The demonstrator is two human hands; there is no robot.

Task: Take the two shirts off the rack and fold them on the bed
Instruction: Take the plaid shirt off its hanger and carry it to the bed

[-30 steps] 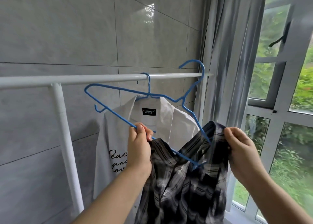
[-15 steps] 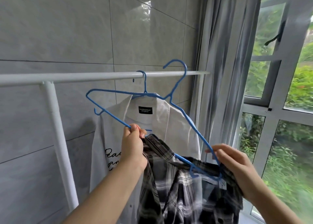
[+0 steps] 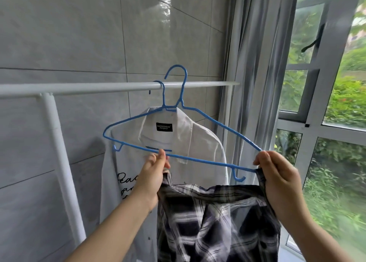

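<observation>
A black-and-white plaid shirt (image 3: 213, 222) hangs from both my hands, below a bare blue wire hanger (image 3: 200, 159). My left hand (image 3: 153, 174) pinches the hanger's bottom bar and the shirt's left shoulder. My right hand (image 3: 277, 180) grips the hanger's right end together with the shirt's right shoulder. The hanger's hook is in the air in front of the white rack rail (image 3: 99, 87), not on it. Behind, a white shirt (image 3: 198, 152) with a black label and script lettering hangs on a second blue hanger hooked over the rail.
The rack's white upright post (image 3: 59, 152) stands at the left before a grey tiled wall. A grey curtain (image 3: 255, 63) hangs right of the rail's end, and a window (image 3: 326, 103) with greenery outside fills the right side.
The plaid shirt has slipped off the hanger, which has levelled from a steep tilt to nearly upright. My right hand rose to the hanger's right end; my left hand stayed on the bottom bar.
</observation>
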